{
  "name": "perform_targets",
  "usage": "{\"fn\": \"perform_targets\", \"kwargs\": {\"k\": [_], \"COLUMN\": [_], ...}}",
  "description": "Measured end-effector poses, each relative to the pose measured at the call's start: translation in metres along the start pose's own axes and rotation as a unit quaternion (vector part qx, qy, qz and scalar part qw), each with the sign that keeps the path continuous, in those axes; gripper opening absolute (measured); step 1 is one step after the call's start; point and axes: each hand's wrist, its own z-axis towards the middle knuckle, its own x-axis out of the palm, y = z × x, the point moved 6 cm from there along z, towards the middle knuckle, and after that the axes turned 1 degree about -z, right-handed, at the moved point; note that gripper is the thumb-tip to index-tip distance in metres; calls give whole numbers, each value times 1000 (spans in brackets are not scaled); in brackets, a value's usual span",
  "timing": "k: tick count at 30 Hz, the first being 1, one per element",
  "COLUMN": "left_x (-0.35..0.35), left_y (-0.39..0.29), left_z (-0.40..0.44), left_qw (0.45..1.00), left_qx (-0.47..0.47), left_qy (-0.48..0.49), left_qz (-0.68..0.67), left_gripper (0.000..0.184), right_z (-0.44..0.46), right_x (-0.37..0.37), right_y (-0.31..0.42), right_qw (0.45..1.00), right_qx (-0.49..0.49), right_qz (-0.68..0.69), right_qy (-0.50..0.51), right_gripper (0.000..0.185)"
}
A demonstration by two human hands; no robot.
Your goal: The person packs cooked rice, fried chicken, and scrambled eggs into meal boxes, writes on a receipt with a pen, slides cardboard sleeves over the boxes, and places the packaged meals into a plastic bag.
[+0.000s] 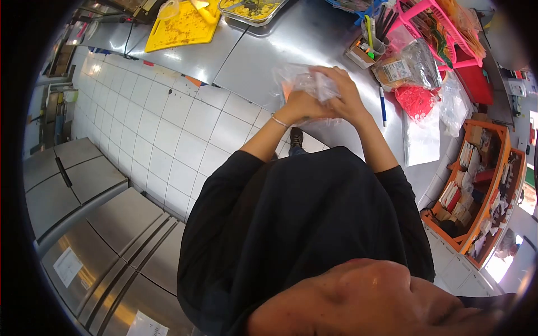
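Both hands are together over the edge of the steel counter (269, 61), around a crumpled clear plastic bag (302, 78). My left hand (307, 106), with a thin bracelet at the wrist, has its fingers curled into the plastic from the left side. Across the top and right of the bag lies my right hand (344, 92), its fingers bent round the plastic. Something orange shows through the bag's left side, but I cannot make out what it is. A blue pen (383, 106) lies on the counter to the right of the hands.
A yellow cutting board (182, 31) and a metal tray of yellow food (252, 19) stand at the back left. At right are a pink basket (412, 19), a pen box (361, 53), packaged bags (406, 67) and white paper (421, 140). An orange shelf (473, 229) stands beyond.
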Motion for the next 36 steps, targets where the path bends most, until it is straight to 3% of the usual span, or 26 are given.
{"fn": "perform_targets", "kwargs": {"k": [2,3,4,6,7,10,13,17,19,21,23,24,26,27,29,30,31,32,35,36], "left_x": [3,6,8,-1,-5,-1,-7,1,1,1,-19,-46,-83,-103,-149,-163,-183,-193,-209,-209], "left_y": [-8,-3,1,-10,-12,7,-14,-21,-42,-22,-40,-85,-120,-124,-140,-156,-145,-149,-143,-144], "left_z": [11,19,26,29,30,44,47,39,33,43,41,28,25,26,19,13,15,14,18,20], "left_qw": [975,993,993,987,982,988,974,987,991,973,962,964,957,949,914,861,820,813,788,796], "left_qx": [123,107,90,80,74,130,181,114,122,214,262,264,272,278,190,165,123,93,-24,-29], "left_qy": [5,3,-3,27,43,-14,32,89,58,-8,-29,-18,-55,-98,-166,-158,-209,-199,-179,-169], "left_qz": [-185,-55,76,138,171,86,132,70,-26,86,75,6,-89,-114,-317,-454,-518,-540,-589,-581], "left_gripper": [72,66,61,56,54,49,45,43,43,40,37,35,33,33,28,29,31,32,36,35], "right_z": [11,13,14,20,20,16,11,18,25,25,11,1,-42,-52,-64,-52,-43,-32,5,15], "right_x": [0,1,-3,-2,-1,-10,-9,-22,-42,-83,-121,-140,-155,-143,-126,-121,-109,-98,-112,-119], "right_y": [15,5,10,27,28,28,25,18,6,24,30,26,-25,-41,-63,-63,-61,-56,-15,2], "right_qw": [999,994,992,983,987,988,983,978,975,992,997,989,951,932,856,867,875,881,815,812], "right_qx": [-7,31,-9,-86,-72,-61,-37,18,53,-5,-52,-68,-32,-24,-9,-54,-94,-132,-360,-400], "right_qz": [-50,-82,-103,-142,-135,-139,-165,-208,-216,-123,-8,60,25,-74,-267,-247,-227,-208,-173,-197], "right_qy": [0,70,73,82,52,-28,-66,-26,4,0,-59,-113,-306,-355,-442,-429,-416,-404,-420,-376], "right_gripper": [40,35,34,30,26,22,23,28,35,47,58,65,71,70,68,68,68,69,73,76]}}
